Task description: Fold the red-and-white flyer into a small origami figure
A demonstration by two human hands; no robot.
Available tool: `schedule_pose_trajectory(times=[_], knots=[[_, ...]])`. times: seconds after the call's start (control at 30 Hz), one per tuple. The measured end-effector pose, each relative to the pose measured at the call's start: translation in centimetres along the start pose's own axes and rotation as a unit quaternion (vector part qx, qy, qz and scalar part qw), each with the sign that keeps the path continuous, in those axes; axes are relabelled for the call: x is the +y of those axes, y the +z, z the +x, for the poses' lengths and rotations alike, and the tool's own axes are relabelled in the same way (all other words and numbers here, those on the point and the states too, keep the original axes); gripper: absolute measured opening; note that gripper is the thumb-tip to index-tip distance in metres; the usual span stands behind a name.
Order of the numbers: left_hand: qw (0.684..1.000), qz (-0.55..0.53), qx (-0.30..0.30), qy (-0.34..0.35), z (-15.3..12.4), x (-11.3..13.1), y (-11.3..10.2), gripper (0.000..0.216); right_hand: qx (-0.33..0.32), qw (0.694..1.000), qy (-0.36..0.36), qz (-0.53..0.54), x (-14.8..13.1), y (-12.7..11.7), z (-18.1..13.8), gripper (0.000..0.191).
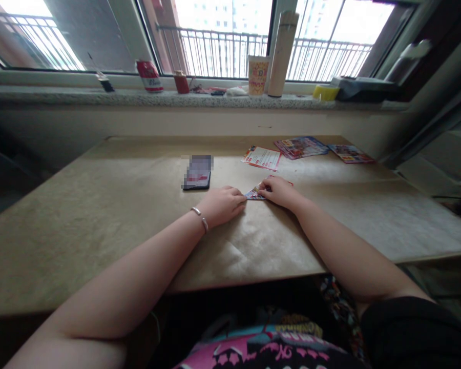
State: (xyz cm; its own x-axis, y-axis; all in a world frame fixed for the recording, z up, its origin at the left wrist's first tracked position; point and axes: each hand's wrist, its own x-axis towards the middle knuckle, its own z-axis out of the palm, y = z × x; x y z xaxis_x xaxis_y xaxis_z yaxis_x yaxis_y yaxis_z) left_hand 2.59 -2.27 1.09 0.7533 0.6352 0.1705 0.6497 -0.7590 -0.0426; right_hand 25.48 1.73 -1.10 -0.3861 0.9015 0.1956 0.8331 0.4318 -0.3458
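Both of my hands rest on a small piece of printed, colourful paper (255, 193) lying on the brown paper-covered table (100, 215). My left hand (223, 204), with a silver bracelet at the wrist, has its fingers curled and pressed against the paper's left tip. On the right side of the paper lies my right hand (279, 190), its fingers pinching the paper against the table. Most of the paper is hidden under my fingers.
A phone (197, 172) lies just beyond my left hand. Printed leaflets (263, 157), (301, 146), (351, 153) lie at the table's far right. The windowsill holds a red can (149, 76), a paper cup (257, 75), a tall flask (283, 54) and a yellow tape roll (325, 92).
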Motion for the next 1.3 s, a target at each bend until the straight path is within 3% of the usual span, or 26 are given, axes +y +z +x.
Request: schedule_pose_trajectory(times=[0.6, 0.73, 0.87, 0.97, 1.3], knots=[[1.0, -0.007, -0.006, 0.01, -0.1, -0.3, 0.1, 0.03, -0.02, 1.0, -0.002, -0.015, 0.3, -0.3, 0.1, 0.011], [0.999, -0.02, 0.022, 0.038, 0.2, -0.6, 0.8, 0.033, -0.015, 0.995, 0.002, -0.1, -0.3, -0.9, -0.4, 0.014], [0.998, -0.033, 0.024, 0.047, 0.5, -0.9, 1.0, 0.034, 0.031, 0.98, -0.05, -0.192, -2.0, -0.9, -1.0, 0.024], [0.998, -0.03, 0.02, 0.043, 0.4, -1.0, 1.1, 0.035, 0.024, 0.984, -0.057, -0.168, -2.6, -0.6, -0.9, 0.025], [1.0, 0.005, 0.009, 0.018, 0.4, -0.4, 0.7, 0.031, 0.003, 0.998, 0.013, -0.06, -1.0, 0.0, -0.1, 0.019]])
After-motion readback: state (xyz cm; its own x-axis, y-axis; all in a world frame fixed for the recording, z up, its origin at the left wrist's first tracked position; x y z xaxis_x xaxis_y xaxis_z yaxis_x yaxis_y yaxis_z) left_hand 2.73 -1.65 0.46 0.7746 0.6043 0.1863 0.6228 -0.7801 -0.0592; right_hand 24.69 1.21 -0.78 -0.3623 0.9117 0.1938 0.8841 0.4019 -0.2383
